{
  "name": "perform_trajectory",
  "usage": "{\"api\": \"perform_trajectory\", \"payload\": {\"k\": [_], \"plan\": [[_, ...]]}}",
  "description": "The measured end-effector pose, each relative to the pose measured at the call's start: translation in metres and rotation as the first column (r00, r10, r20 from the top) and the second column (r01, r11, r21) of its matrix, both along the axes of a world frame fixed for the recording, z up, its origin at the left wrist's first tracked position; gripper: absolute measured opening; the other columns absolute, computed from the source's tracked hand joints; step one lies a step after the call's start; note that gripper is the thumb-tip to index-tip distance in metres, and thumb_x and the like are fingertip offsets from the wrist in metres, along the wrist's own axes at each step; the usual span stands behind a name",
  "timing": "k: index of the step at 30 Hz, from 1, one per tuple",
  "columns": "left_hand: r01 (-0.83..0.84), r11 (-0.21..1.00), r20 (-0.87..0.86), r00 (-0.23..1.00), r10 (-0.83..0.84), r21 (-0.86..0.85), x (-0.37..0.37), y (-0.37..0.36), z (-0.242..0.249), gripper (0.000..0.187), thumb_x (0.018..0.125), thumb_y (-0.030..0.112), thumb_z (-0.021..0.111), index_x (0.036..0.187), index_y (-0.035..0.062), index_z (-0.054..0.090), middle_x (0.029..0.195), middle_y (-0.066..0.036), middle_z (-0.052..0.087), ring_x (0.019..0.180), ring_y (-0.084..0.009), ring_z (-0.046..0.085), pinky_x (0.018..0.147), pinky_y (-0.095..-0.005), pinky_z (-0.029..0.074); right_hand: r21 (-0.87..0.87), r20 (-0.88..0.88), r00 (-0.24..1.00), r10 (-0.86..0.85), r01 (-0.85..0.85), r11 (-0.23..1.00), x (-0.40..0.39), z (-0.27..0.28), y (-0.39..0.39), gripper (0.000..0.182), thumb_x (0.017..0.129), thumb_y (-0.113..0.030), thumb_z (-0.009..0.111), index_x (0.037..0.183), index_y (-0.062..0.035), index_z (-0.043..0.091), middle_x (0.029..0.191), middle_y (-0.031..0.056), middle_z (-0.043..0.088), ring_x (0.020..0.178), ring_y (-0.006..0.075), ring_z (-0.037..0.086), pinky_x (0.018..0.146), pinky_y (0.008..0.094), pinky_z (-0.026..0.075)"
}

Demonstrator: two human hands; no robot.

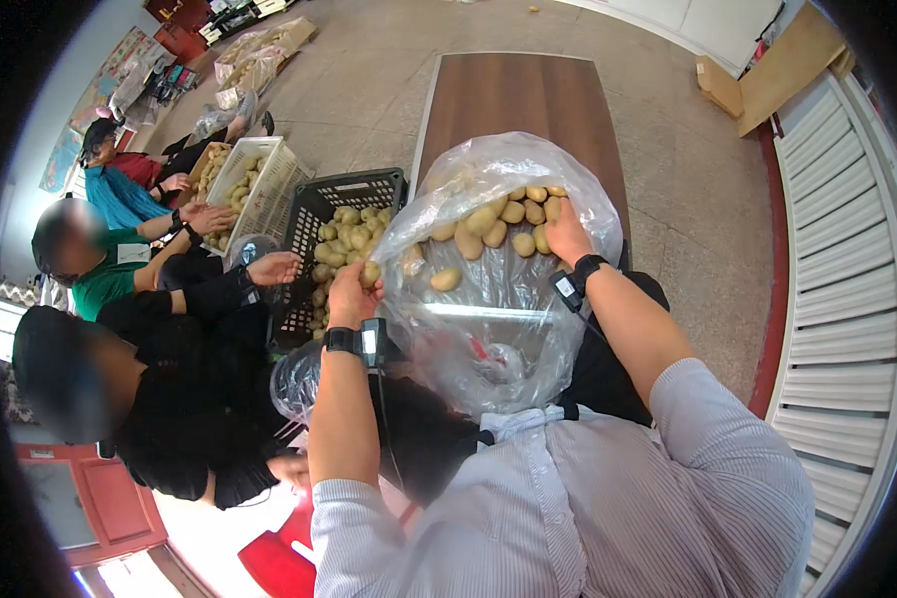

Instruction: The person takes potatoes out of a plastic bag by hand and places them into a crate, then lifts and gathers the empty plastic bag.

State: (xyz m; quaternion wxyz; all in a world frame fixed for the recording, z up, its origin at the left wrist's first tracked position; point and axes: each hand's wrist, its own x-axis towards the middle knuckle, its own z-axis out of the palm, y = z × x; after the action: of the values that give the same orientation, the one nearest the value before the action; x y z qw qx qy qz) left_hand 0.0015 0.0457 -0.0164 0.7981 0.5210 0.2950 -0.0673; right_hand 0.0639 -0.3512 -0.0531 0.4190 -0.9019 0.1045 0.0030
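My left hand is closed around a potato at the near right side of a black plastic crate of potatoes. To its right a large clear plastic bag lies open on a brown tabletop, with several potatoes inside. My right hand is at the right side of the bag's mouth, its fingers curled against a potato. The fingertips are partly hidden there.
On the left, a person in black and one in green sit near the crate, hands reaching toward potatoes. A white crate of potatoes stands beyond. A white radiator runs along the right wall.
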Motion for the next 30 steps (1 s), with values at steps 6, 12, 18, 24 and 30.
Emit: {"api": "perform_trajectory", "payload": {"k": [6, 12, 18, 24, 30], "plan": [[-0.029, 1.0, -0.059, 0.998, 0.03, 0.011, -0.001, 0.039, -0.024, 0.021, 0.094, 0.025, 0.05, 0.103, 0.0061, 0.054, 0.084, -0.008, 0.058, 0.063, -0.0205, 0.057, 0.053, -0.0333, 0.048, 0.047, 0.01, 0.997, 0.082, -0.082, 0.996, 0.003, -0.009, -0.004, 0.064, 0.082, -0.016, 0.058, 0.138, -0.0014, 0.033, 0.135, 0.0294, 0.042, 0.124, 0.0413, 0.044, 0.104, 0.0425, 0.037], [0.025, 0.998, -0.165, 0.986, -0.016, 0.057, -0.005, 0.067, -0.036, 0.026, 0.096, 0.025, 0.048, 0.105, 0.001, 0.053, 0.082, -0.012, 0.058, 0.069, -0.0235, 0.059, 0.055, -0.0326, 0.05, -0.128, 0.0, 0.983, 0.184, -0.183, 0.975, -0.004, -0.006, 0.0, 0.066, 0.077, -0.019, 0.067, 0.134, -0.0057, 0.034, 0.126, 0.0285, 0.047, 0.115, 0.0442, 0.049, 0.099, 0.045, 0.042], [-0.039, 0.987, -0.184, 0.981, 0.067, 0.155, -0.008, 0.081, -0.048, 0.026, 0.096, 0.02, 0.043, 0.105, -0.0021, 0.052, 0.092, -0.015, 0.059, 0.073, -0.025, 0.063, 0.061, -0.038, 0.058, -0.261, -0.118, 0.988, 0.096, -0.124, 0.957, -0.023, 0.005, 0.016, 0.068, 0.078, -0.027, 0.069, 0.134, -0.01, 0.034, 0.119, 0.03, 0.05, 0.109, 0.0458, 0.053, 0.093, 0.0485, 0.045], [-0.037, 0.977, -0.149, 0.986, 0.07, 0.211, -0.011, 0.089, -0.057, 0.011, 0.085, 0.008, 0.059, 0.089, -0.0021, 0.059, 0.093, -0.017, 0.063, 0.074, -0.0268, 0.066, 0.063, -0.0396, 0.057, -0.347, -0.135, 0.987, 0.092, -0.134, 0.928, -0.028, -0.004, 0.021, 0.071, 0.077, -0.029, 0.066, 0.137, -0.013, 0.032, 0.117, 0.0304, 0.053, 0.11, 0.0446, 0.053, 0.093, 0.049, 0.044], [0.213, 0.659, -0.105, 0.974, -0.2, 0.722, -0.025, 0.104, -0.089, 0.01, 0.088, 0.007, 0.054, 0.097, 0.0016, 0.054, 0.094, -0.014, 0.059, 0.079, -0.0276, 0.064, 0.066, -0.0402, 0.058, -0.112, -0.169, 0.986, -0.012, -0.007, 0.994, -0.013, -0.022, 0.018, 0.068, 0.077, -0.035, 0.062, 0.132, -0.0005, 0.041, 0.127, 0.0295, 0.051, 0.117, 0.0436, 0.05, 0.098, 0.0441, 0.042]]}}
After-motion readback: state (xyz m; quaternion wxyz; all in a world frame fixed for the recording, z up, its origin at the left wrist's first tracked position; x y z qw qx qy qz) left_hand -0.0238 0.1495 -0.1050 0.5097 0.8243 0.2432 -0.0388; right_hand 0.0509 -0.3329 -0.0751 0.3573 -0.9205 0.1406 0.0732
